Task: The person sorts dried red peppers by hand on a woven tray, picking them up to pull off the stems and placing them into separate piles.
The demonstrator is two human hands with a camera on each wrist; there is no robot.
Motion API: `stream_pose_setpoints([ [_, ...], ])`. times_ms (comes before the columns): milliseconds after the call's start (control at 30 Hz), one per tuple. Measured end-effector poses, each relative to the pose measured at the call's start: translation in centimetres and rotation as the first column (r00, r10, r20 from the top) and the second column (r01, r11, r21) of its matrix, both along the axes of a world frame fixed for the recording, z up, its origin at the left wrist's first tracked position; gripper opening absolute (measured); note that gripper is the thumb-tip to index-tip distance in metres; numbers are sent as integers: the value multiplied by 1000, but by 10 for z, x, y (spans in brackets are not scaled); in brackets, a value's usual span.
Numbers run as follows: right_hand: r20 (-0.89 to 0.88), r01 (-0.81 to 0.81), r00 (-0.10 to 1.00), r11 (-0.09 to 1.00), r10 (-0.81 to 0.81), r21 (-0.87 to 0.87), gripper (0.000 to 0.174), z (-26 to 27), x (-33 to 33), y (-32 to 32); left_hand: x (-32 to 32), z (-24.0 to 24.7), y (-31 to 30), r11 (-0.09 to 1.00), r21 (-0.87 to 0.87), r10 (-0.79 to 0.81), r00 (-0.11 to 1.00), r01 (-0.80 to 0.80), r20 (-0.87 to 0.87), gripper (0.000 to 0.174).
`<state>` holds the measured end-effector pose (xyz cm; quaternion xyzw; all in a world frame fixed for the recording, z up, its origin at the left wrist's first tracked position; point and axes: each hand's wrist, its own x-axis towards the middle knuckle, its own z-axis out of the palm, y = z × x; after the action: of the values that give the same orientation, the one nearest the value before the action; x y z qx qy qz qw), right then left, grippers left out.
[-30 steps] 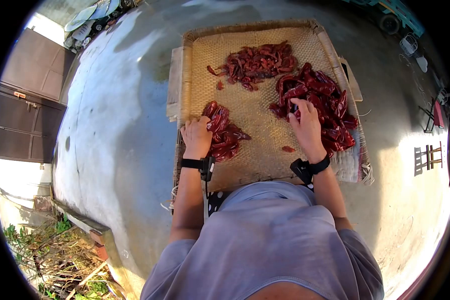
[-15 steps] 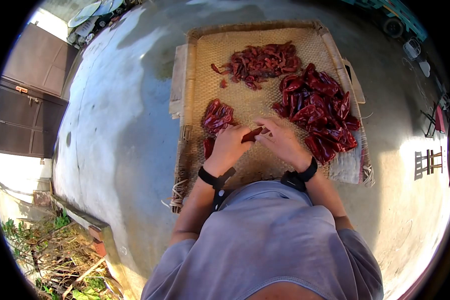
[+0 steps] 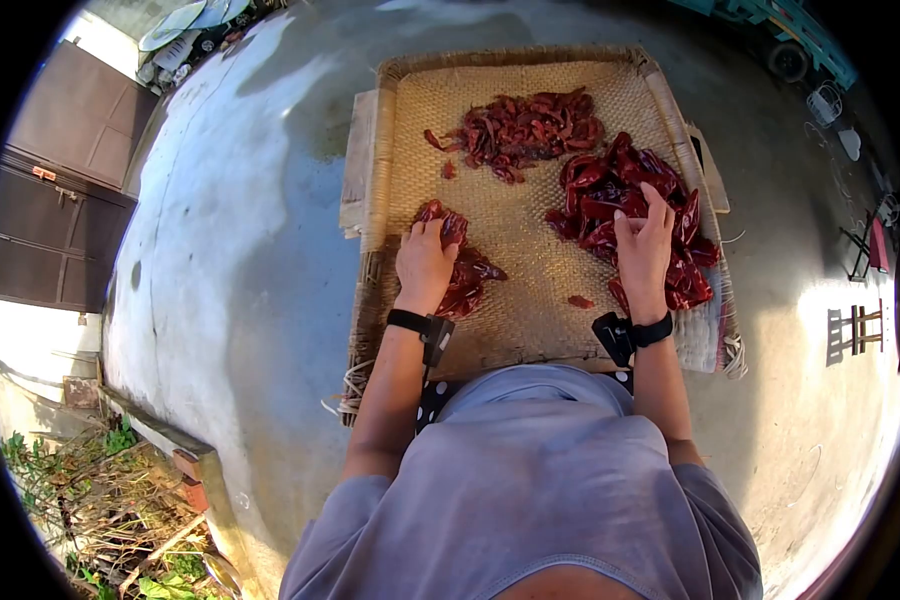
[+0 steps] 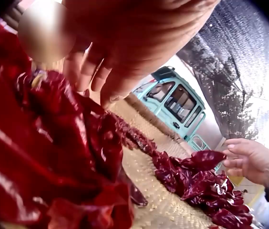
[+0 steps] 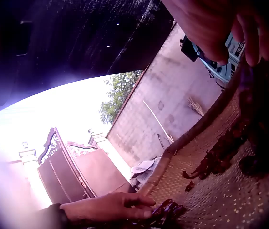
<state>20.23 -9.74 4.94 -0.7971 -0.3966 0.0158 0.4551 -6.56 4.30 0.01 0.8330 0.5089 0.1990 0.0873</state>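
Note:
My left hand [image 3: 425, 265] rests over a small heap of glossy dried red chili peppers [image 3: 477, 272] at the left side of a woven tray [image 3: 530, 300]. In the left wrist view its fingers hang loosely above large wrinkled peppers [image 4: 53, 138]. On the right, my right hand [image 3: 647, 250] is over a bigger heap of whole dried chilies [image 3: 690, 275], thumb and forefinger spread apart. From the left wrist view, its fingertips are right at the end of one chili [image 4: 208, 158] on top of that heap.
A third pile, of smaller, darker chili pieces [image 3: 530, 125], lies toward the tray's far edge. One loose scrap [image 3: 580, 301] is near the front, and pale seeds dot the weave. Raised rims [image 3: 510, 55] border the tray. A teal vehicle [image 3: 770, 35] stands beyond on the concrete.
Half a second ago both hands met over the tray's front with a chili between them. Now they are apart: the left is back at the small heap, the right back over the large one.

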Motion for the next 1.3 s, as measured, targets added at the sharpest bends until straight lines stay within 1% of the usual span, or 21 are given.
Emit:
stream_pose_setpoints([
  [133,-73,-64,995,996,69,63,55,-10,-3,-3,7,1,0,1000,-21,-13,989,10,-150,30],
  [233,-83,-195,978,980,191,-49,53,-17,-12,-2,11,1,4,998,-58,-46,983,36,-180,28],
  [333,-121,-330,939,942,321,-58,42,-17,-25,-1,7,5,2,999,-13,-41,995,40,-89,28],
  [433,-134,-484,871,874,474,-55,34,-15,-39,1,8,27,-11,998,-57,-25,978,37,207,26],
  [533,-259,-636,752,771,607,-41,34,-12,-53,6,22,51,-30,952,-255,-17,860,170,509,24],
  [567,-298,-651,725,759,620,-6,34,-13,-61,8,27,53,-36,956,-200,-67,822,215,565,21],
  [633,-372,-673,669,737,643,63,35,-8,-77,10,37,61,-48,875,-411,82,759,257,646,21],
  [667,-372,-704,672,708,641,-52,36,-1,-76,9,41,51,-50,845,-417,101,665,335,740,21],
  [767,-451,-696,613,713,649,80,38,-24,-72,9,43,36,-52,741,-534,203,622,408,757,24],
  [800,-435,-687,633,724,641,67,38,-28,-68,8,41,32,-52,694,-586,222,650,418,727,23],
  [867,-403,-667,670,744,624,43,37,-34,-56,4,38,22,-51,712,-571,250,613,409,750,24],
  [967,-258,-484,854,872,452,-74,38,-26,-37,3,31,20,-51,785,-537,267,615,308,742,28],
  [1000,-174,-407,904,911,391,-69,39,-25,-29,3,28,20,-48,765,-560,302,589,319,749,28],
  [1033,-221,-330,926,941,307,-75,43,-10,-24,1,26,20,-45,743,-581,337,563,332,754,28],
  [1067,-19,-204,979,979,203,-5,45,-18,-14,3,24,21,-45,735,-587,369,526,338,766,27],
  [1100,175,-88,982,992,72,88,47,-14,-11,6,24,26,-46,727,-593,401,488,345,775,26],
  [1133,191,-23,981,1000,20,12,47,-8,-5,2,24,29,-46,719,-599,432,448,352,783,25],
  [1167,211,43,977,997,-29,-63,48,0,0,-2,25,27,-45,764,-551,352,499,335,792,24],
  [1200,159,-22,987,1000,24,-20,46,0,2,-2,27,26,-43,804,-500,271,549,322,791,24],
  [1233,-11,-139,990,990,139,-11,46,-1,-1,-2,29,26,-43,839,-445,190,597,313,779,23],
  [1300,-337,-350,873,934,351,66,45,-1,-17,-2,37,31,-50,797,-484,196,603,360,773,21],
])
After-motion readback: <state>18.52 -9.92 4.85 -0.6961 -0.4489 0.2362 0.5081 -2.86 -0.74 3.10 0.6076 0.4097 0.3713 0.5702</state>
